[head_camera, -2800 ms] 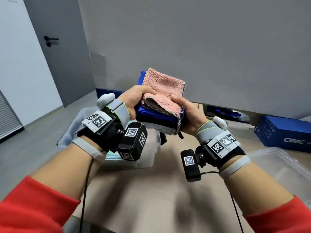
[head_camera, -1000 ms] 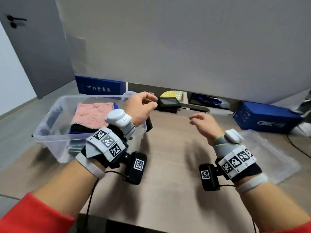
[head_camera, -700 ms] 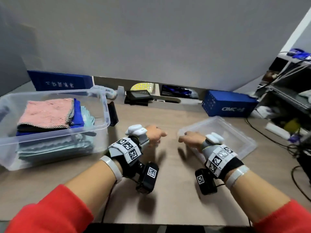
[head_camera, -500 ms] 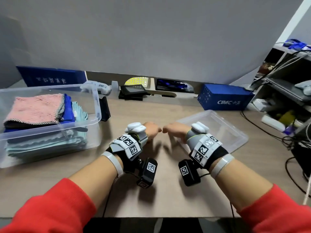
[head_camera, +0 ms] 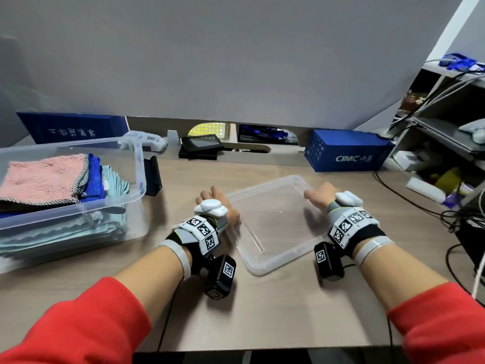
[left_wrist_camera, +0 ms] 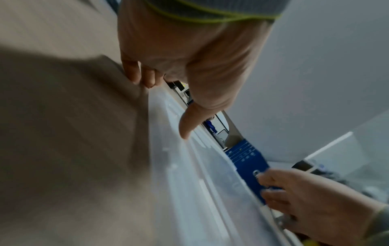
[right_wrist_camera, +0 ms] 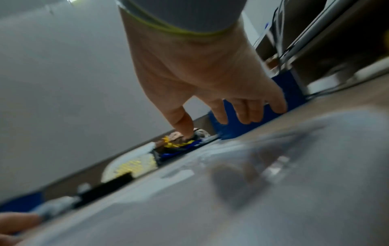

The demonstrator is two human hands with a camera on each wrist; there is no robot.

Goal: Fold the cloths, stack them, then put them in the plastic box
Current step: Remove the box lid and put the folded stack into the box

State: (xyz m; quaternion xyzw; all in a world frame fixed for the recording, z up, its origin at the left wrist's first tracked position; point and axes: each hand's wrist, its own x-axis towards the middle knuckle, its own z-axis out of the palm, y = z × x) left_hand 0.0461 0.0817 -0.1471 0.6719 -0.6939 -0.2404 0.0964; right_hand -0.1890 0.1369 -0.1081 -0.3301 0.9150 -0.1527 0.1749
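The clear plastic box stands at the left of the table with a stack of folded cloths in it: a pink cloth on top, blue and pale green ones under it. The clear lid lies flat in front of me. My left hand is at the lid's left edge; its thumb points down onto the lid while the curled fingers meet the edge. My right hand is over the lid's far right corner, its fingers hanging straight and spread. Neither hand holds a cloth.
A blue CIMC carton stands behind the lid, and another blue carton behind the box. Small black devices lie along the back edge. Shelves and cables crowd the right side. Bare tabletop lies near me.
The cloth stack went from both hands into the box. My view swung right, and the hands have moved apart from the table's middle to the two sides of the lid.
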